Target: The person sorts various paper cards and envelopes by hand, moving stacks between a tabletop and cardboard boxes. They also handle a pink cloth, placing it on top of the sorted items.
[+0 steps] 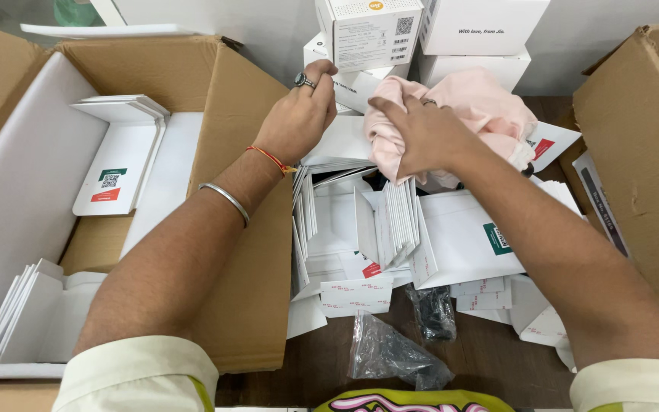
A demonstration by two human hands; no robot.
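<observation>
The wiping step looks in hand: the right hand [421, 137] presses a bunched pink cloth [482, 114] just right of the small white box [356, 88] that the left hand [299, 118] grips (above the card pile [360, 229]), so next calls for steadying it.

White square boxes [421, 38] stacked at back, brown cartons [245, 229] either side, clear plastic bags [390, 355] in front

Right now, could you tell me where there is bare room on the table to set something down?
Only dark table shows free, between the plastic bags and the white cards. Behind, stacked envelopes crowd everything.
</observation>
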